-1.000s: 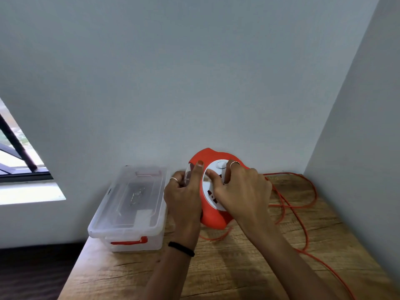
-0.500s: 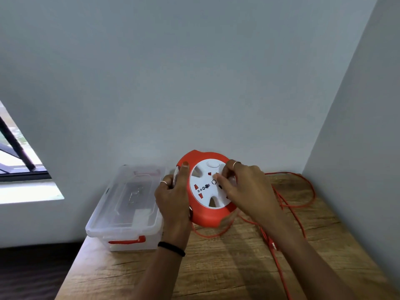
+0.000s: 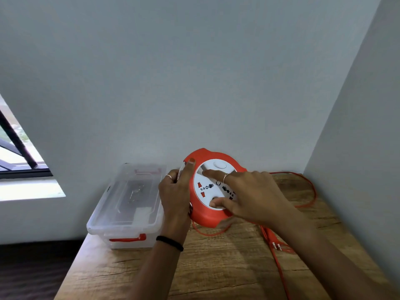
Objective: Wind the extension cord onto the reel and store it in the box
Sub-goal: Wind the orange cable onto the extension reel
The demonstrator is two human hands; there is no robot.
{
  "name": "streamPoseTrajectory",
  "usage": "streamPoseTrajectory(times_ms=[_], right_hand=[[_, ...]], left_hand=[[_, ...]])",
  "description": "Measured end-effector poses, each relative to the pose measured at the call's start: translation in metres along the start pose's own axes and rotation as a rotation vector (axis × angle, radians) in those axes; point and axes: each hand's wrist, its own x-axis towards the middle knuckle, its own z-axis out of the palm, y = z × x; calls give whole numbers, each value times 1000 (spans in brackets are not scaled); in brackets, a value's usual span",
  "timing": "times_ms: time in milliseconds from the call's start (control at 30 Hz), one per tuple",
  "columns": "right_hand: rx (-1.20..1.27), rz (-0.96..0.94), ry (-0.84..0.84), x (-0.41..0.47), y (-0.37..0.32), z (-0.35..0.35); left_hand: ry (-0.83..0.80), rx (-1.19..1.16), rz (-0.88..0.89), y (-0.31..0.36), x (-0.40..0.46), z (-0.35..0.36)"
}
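Left hand [image 3: 175, 195] grips reel [image 3: 211, 189] rim, reel tilted on tabletop [image 3: 216, 263]; right hand [image 3: 249, 197] open, fingers on its white face. Box [image 3: 127, 204] just left of reel, cord [image 3: 279, 265] right.

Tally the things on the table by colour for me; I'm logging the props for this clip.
Orange and white: 1, the cord reel
Orange: 1, the extension cord
Clear with orange latches: 1, the storage box
Total: 3
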Motion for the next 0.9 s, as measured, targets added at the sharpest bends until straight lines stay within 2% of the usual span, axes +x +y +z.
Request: streamPoseTrajectory(times_ms=[233,400,633,800,900], right_hand=[[-76,24,156,-2,-3,17],[-30,259,262,-3,-19,23],[238,658,187,7,-36,25],[322,735,184,10,-40,27],[323,743,217,9,-40,28]], left_hand=[[-12,47,46,1,-2,2],[3,17,46,1,-6,10],[92,139,110,-10,-6,18],[120,200,166,-12,-7,18],[117,303,290,-10,-8,16]])
